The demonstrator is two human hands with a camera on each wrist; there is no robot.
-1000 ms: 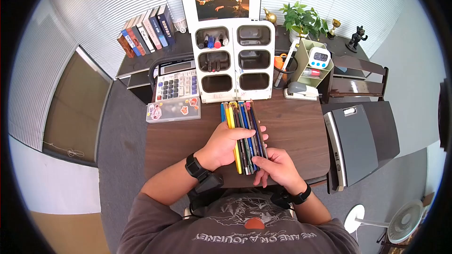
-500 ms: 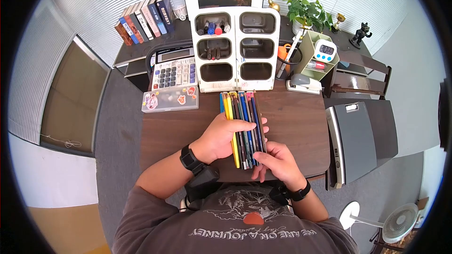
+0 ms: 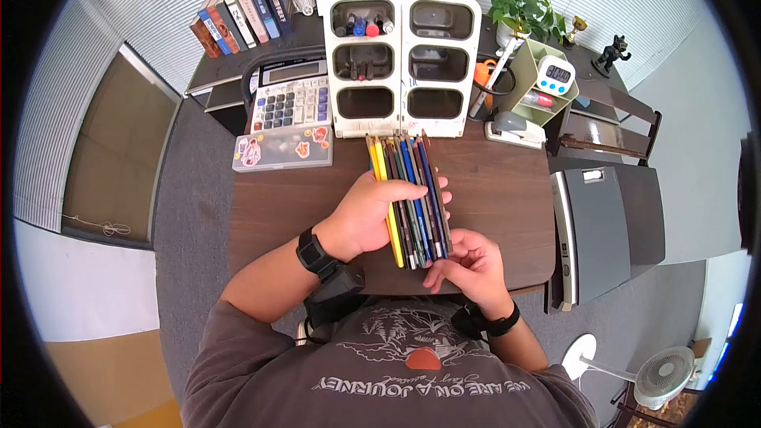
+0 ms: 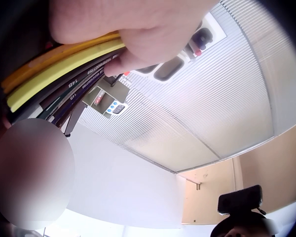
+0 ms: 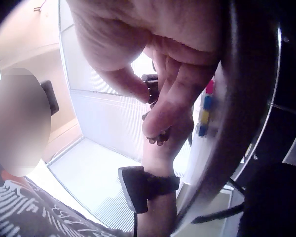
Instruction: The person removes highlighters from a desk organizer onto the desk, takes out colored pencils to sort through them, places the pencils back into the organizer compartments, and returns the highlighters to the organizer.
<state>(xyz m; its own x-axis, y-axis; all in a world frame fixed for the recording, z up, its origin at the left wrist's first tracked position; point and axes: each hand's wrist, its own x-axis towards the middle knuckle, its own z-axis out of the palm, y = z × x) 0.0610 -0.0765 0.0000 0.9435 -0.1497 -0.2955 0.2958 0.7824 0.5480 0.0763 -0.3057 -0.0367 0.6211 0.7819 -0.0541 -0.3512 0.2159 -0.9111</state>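
A flat bundle of pencils (image 3: 414,226) in yellow, black, blue and brown lies in my left hand (image 3: 361,210). Its thumb crosses over the top while its fingertips show past the right side. In the left wrist view, several pencils (image 4: 64,91) carry printed "14B" marks. My right hand (image 3: 476,268) is at the bundle's near end, thumb and fingers loosely bent. Its thumb is by the lowest ends. In the right wrist view, dark pencil ends (image 5: 159,137) show around its fingertips. The bundle's far tips overlap the foot of the white organizer (image 3: 403,63) in the head view.
Several markers (image 3: 361,28) stand in the organizer's left compartments. To its left are a calculator (image 3: 292,107) and a stickered pencil case (image 3: 283,148). A stapler (image 3: 515,130), a pen holder (image 3: 493,83) and a green box with a timer (image 3: 555,75) stand at the right.
The head view has tilted, so the desk and hands sit higher in it. My right thumb has slid from the pencils' upper side down to their near ends. My left hand keeps its grip.
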